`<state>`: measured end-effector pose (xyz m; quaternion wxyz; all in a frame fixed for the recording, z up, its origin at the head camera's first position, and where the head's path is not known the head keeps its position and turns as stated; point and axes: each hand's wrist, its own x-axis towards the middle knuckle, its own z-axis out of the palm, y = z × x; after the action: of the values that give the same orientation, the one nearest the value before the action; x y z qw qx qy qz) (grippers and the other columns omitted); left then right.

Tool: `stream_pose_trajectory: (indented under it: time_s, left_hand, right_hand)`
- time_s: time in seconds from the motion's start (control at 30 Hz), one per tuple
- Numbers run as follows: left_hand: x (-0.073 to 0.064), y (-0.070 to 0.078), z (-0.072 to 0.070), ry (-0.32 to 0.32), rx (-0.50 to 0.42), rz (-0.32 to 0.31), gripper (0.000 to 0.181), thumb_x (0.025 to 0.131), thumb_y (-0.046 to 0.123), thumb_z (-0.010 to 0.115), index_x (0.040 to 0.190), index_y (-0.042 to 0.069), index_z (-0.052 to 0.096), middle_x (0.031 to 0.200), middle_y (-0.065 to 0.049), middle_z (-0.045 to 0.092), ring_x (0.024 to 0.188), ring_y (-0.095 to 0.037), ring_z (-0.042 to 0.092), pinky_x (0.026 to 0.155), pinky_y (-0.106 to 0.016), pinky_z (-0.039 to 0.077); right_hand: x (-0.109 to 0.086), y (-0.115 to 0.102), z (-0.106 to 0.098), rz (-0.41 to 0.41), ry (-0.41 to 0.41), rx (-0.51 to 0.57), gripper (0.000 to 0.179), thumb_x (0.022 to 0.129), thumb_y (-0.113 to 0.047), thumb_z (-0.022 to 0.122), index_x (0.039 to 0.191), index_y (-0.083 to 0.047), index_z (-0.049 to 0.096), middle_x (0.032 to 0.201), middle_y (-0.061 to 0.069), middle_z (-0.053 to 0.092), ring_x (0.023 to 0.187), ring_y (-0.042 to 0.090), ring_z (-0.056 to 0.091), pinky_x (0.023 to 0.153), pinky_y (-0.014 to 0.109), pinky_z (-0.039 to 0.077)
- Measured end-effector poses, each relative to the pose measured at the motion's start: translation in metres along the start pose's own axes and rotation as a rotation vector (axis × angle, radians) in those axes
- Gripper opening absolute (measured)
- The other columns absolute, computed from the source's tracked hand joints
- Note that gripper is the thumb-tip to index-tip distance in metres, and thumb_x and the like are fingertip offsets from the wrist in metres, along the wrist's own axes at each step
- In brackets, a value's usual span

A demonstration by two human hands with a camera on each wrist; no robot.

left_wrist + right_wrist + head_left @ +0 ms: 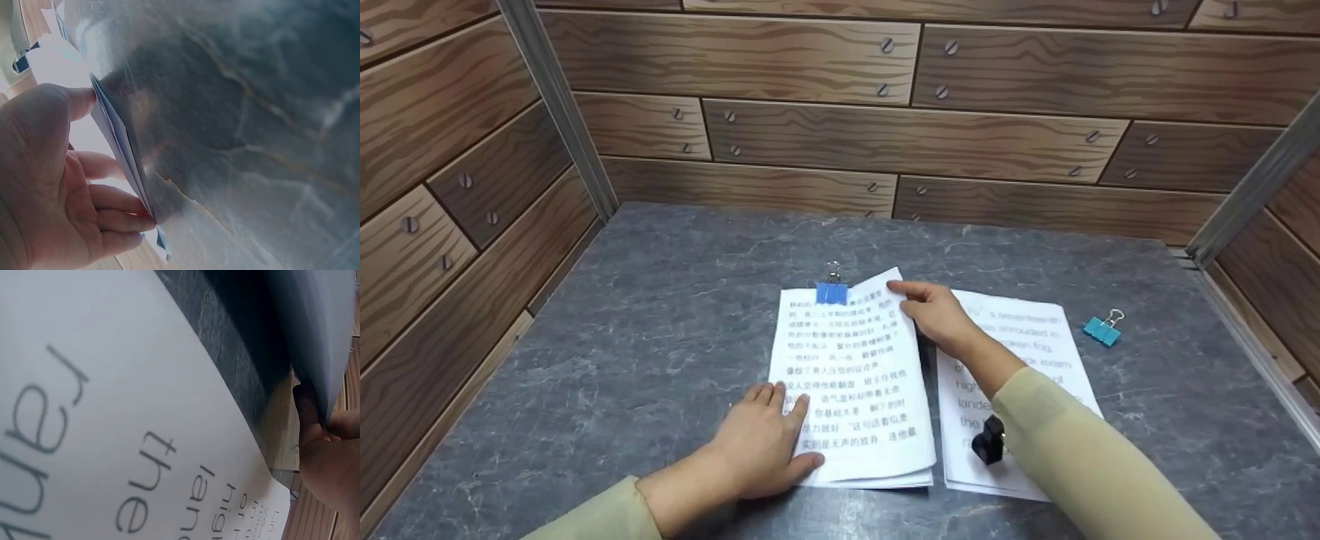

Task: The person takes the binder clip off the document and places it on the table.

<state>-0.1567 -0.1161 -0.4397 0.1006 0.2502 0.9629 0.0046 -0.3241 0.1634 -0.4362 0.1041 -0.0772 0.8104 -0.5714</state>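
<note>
A stack of white sheets [855, 360] with printed Chinese text lies on the table, a blue binder clip [832, 292] on its top edge. My right hand [941, 315] pinches the stack's upper right edge, which is raised off the table. In the right wrist view, the thumb [309, 416] presses the underside of the lifted sheets [315, 332]. My left hand [757, 442] rests on the stack's lower left edge with fingers spread. The left wrist view has its thumb and fingers along the edges of the sheets [118, 135].
A second stack with English print [1027, 352] lies to the right, partly beneath my right forearm. Farther right is a teal binder clip [1102, 330]. A small black device [988, 442] is at the right sleeve. Wood-patterned walls [810, 135] enclose the grey marbled table [607, 352].
</note>
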Motion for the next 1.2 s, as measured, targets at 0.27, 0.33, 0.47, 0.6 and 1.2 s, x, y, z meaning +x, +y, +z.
stream_pose_trajectory:
  time_s: [0.27, 0.33, 0.47, 0.6, 1.2]
  left_hand:
    - [0.003, 0.001, -0.005, -0.015, 0.023, 0.001, 0.085, 0.101, 0.067, 0.056, 0.153, 0.001, 0.055, 0.149, -0.036, 0.053, 0.141, -0.048, 0.051, 0.118, -0.058, 0.04]
    - [0.005, 0.0, -0.009, -0.006, 0.04, 0.01, 0.085, 0.099, 0.069, 0.057, 0.151, 0.001, 0.058, 0.146, -0.035, 0.056, 0.138, -0.047, 0.054, 0.116, -0.058, 0.042]
    - [0.008, -0.002, -0.017, 0.06, 0.023, 0.031, 0.069, 0.098, 0.067, 0.063, 0.122, 0.004, 0.075, 0.108, -0.021, 0.075, 0.112, -0.038, 0.071, 0.11, -0.063, 0.045]
    - [0.014, -0.007, -0.032, 0.196, -0.081, 0.012, 0.051, 0.099, 0.06, 0.067, 0.089, 0.01, 0.074, 0.062, -0.002, 0.06, 0.073, -0.028, 0.07, 0.105, -0.067, 0.048]
    - [0.088, -0.059, -0.111, 0.456, -0.827, -0.085, 0.068, 0.1, 0.047, 0.074, 0.151, 0.007, 0.058, 0.145, -0.01, 0.065, 0.136, -0.03, 0.058, 0.116, -0.046, 0.044]
  right_hand:
    - [-0.006, 0.0, -0.001, -0.022, 0.047, 0.054, 0.043, 0.11, -0.005, 0.05, 0.152, -0.006, 0.058, 0.158, 0.017, 0.052, 0.142, 0.029, 0.053, 0.114, 0.037, 0.045]
    - [-0.008, -0.003, -0.001, -0.037, 0.07, 0.058, 0.043, 0.11, -0.006, 0.051, 0.151, -0.008, 0.06, 0.159, 0.015, 0.052, 0.145, 0.027, 0.05, 0.117, 0.039, 0.042]
    - [-0.016, -0.008, -0.001, -0.074, 0.101, 0.068, 0.041, 0.109, -0.004, 0.052, 0.149, -0.008, 0.062, 0.158, 0.013, 0.054, 0.145, 0.026, 0.05, 0.117, 0.04, 0.042]
    - [-0.025, -0.01, -0.001, -0.105, 0.114, 0.095, 0.041, 0.109, -0.002, 0.051, 0.149, -0.006, 0.062, 0.157, 0.011, 0.054, 0.146, 0.024, 0.049, 0.116, 0.038, 0.043]
    - [-0.065, -0.011, -0.007, -0.103, 0.073, 0.286, 0.041, 0.111, -0.003, 0.051, 0.152, -0.005, 0.058, 0.149, 0.021, 0.06, 0.118, 0.025, 0.071, 0.085, 0.03, 0.062]
